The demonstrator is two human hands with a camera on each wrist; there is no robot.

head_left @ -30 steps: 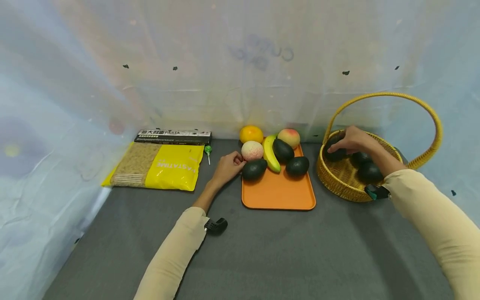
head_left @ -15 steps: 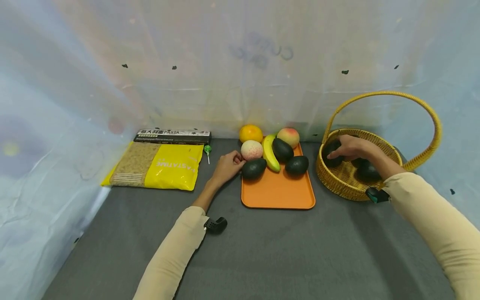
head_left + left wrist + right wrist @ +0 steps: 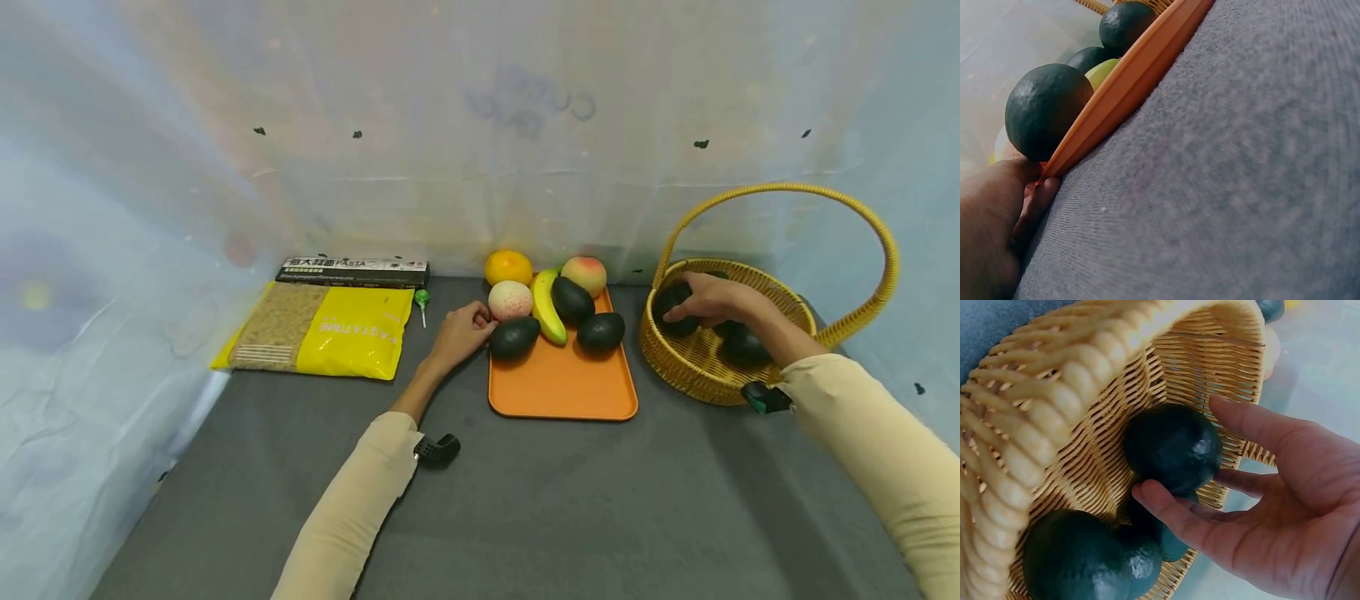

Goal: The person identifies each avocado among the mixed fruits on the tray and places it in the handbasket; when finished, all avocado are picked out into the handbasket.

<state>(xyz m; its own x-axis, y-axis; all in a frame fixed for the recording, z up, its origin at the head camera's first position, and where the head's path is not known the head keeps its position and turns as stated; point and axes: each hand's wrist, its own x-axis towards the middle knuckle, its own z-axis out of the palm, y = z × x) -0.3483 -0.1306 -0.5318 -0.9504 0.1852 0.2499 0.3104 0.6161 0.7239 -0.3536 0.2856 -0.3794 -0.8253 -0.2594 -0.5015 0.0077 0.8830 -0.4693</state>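
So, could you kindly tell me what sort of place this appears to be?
Probably a staged tabletop workspace rather than a lived-in kitchen: there is a plain grey table, pale sheeting behind it, and a basket set out on top.

Grey fabric-topped table point(image 3: 555, 500): directly on it, left to right, a yellow pasta bag point(image 3: 352, 333), black-and-white pasta box point(image 3: 352, 273) behind it, green lollipop point(image 3: 422, 297), orange tray point(image 3: 562, 392), wicker basket point(image 3: 678, 375).
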